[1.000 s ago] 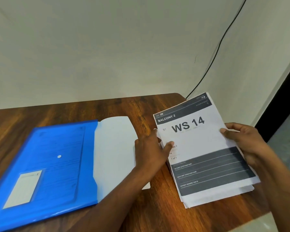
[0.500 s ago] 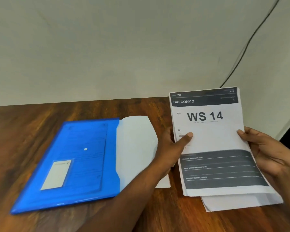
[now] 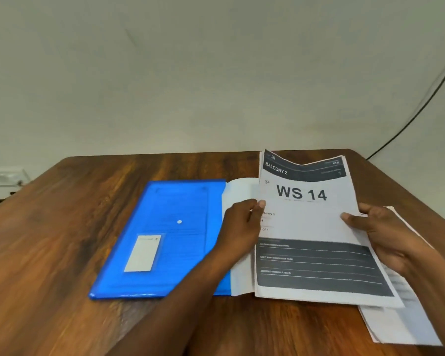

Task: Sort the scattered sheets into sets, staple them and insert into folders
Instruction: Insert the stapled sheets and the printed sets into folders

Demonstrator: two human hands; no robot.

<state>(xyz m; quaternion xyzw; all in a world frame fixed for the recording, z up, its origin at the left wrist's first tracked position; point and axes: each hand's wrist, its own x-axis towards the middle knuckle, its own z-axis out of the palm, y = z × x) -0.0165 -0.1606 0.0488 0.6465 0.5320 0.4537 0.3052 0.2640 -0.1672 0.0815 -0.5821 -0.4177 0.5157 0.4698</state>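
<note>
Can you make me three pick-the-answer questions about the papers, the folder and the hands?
1. Where does the flat blue plastic folder lie?
A. left of the WS 14 sheet
B. on top of it
C. on the floor

2. What colour is the folder?
A. red
B. blue
C. green

3. How is the white printed WS 14 sheet held?
A. by nobody
B. by one hand
C. by both hands

Answers: 1 A, it lies on the brown wooden table to the left. 2 B, plainly blue. 3 C, left hand and right hand pinch its edges.

Wooden table [image 3: 49, 253], wall socket [image 3: 3, 177], black cable [image 3: 421, 109]
</note>
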